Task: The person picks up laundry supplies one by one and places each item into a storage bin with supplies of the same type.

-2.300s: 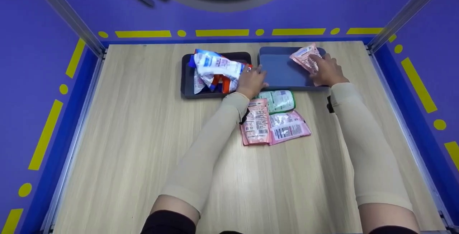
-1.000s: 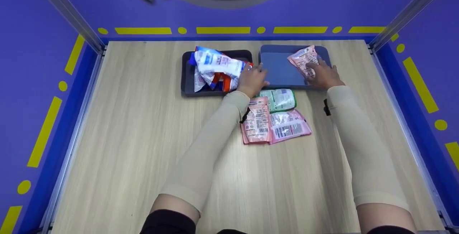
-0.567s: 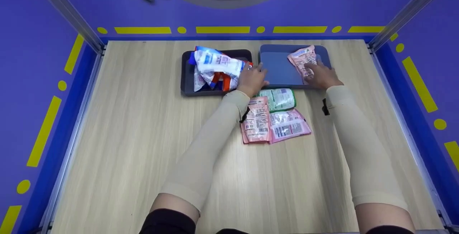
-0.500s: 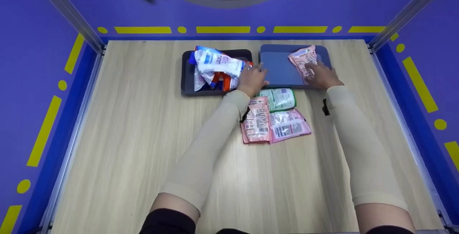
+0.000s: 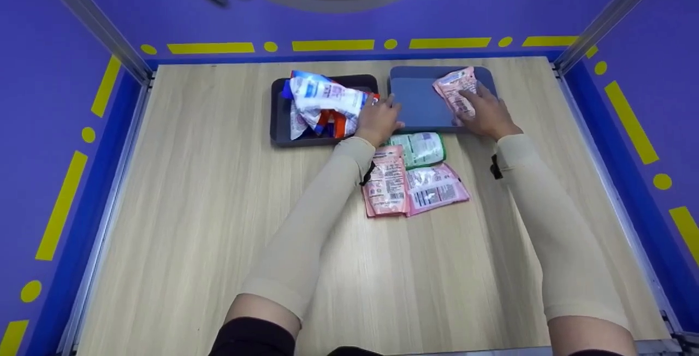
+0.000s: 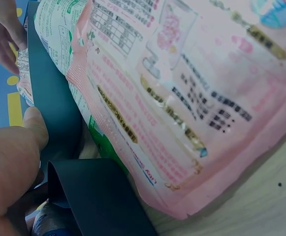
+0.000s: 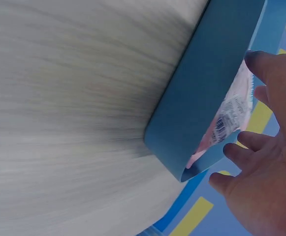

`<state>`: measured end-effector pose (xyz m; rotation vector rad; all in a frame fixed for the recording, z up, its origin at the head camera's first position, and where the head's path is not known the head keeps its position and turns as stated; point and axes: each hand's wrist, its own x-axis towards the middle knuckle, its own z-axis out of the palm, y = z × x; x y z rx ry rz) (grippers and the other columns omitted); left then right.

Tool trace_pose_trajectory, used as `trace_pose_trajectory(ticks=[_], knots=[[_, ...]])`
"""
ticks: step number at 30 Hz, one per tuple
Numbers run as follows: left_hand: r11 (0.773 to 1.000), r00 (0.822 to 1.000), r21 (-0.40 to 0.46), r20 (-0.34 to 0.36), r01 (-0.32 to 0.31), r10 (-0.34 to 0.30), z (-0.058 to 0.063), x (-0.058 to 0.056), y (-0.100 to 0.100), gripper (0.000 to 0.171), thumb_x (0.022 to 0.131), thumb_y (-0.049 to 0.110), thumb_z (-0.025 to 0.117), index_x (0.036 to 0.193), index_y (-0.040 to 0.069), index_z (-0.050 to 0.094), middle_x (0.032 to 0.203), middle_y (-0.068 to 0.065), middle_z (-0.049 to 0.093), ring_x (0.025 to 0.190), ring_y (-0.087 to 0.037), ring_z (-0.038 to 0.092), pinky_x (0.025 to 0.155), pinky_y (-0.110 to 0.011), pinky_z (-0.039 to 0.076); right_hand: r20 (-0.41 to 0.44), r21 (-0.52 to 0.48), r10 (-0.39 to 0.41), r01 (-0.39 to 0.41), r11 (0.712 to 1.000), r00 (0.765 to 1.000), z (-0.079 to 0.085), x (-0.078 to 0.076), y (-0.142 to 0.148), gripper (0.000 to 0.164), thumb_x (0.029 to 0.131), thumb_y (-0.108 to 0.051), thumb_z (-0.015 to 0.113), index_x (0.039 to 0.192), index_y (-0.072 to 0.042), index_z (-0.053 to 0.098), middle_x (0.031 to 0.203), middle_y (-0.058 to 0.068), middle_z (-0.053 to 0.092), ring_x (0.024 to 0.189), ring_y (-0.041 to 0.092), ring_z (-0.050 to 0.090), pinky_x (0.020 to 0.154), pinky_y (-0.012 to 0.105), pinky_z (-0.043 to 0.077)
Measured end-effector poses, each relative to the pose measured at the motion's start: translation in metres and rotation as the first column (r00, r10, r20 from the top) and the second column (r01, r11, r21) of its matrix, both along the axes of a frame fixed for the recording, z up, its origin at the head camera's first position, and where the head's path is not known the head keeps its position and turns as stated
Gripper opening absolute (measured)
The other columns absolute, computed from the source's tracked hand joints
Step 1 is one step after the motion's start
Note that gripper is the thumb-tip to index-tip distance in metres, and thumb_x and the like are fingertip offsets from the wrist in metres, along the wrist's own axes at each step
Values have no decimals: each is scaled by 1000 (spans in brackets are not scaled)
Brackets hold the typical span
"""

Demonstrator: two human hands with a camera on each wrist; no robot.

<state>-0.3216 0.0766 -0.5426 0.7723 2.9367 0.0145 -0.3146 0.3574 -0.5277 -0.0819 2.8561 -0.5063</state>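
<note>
My right hand is over the right end of a blue-grey tray, beside a pink printed pouch lying in it. In the right wrist view its fingers are spread over the rim, and the pouch shows behind the tray wall. My left hand rests at the inner edge of a dark tray, fingers extended across the gap between both trays. In the left wrist view its thumb lies at the blue-grey tray's rim. White, blue and orange bags fill the dark tray.
In front of the trays, on the wooden table, lie a green pouch, a pink pouch partly under the left wrist, and a pink-purple pouch. Blue-purple panels enclose the table at the back and both sides.
The right hand has moved slightly left and lowered the pink pouch into the blue-grey tray; its fingers have loosened. The left hand stays in place. The head view has shifted slightly.
</note>
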Motion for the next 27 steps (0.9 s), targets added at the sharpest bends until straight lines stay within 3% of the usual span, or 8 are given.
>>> trace_pose_trajectory(ticks=[4,11,16,22,27], knots=[[1000,1000,-5,5,4,-4,0,0,-1,59,103,52,53,152,19,51,163,-8,38,146,-25,44,126,-49,18,-78,-3,18,-18,1000,997,4,10,-6,64,103,-32,60,161,-18,36,170,22,8,151,54,16,117,72,16],[1000,1000,2,12,8,-8,0,-1,-2,59,103,52,52,152,20,52,164,-7,38,145,-24,44,126,-49,18,-201,-54,43,-55,997,979,10,32,-20,65,101,-28,64,160,-18,38,169,23,13,151,53,17,118,71,15],[1000,1000,13,14,7,-7,-1,-2,-2,58,103,52,53,152,21,52,163,-7,38,144,-24,46,126,-49,18,-214,-55,67,-80,995,975,13,45,-33,70,101,-29,65,163,-22,32,171,20,10,154,48,11,118,72,13],[1000,1000,29,19,12,-13,-1,-2,-2,57,103,50,55,152,20,53,163,-8,39,143,-26,47,126,-50,18,-203,-25,87,-94,995,975,13,58,-46,79,100,-33,67,165,-35,22,172,16,8,155,45,10,117,73,15],[1000,1000,18,14,21,-21,-1,-2,-1,57,103,50,54,151,20,53,163,-8,39,144,-28,45,125,-50,19,-208,-33,105,-115,993,972,14,69,-53,78,99,-34,68,164,-28,26,172,14,10,155,44,12,117,74,16]])
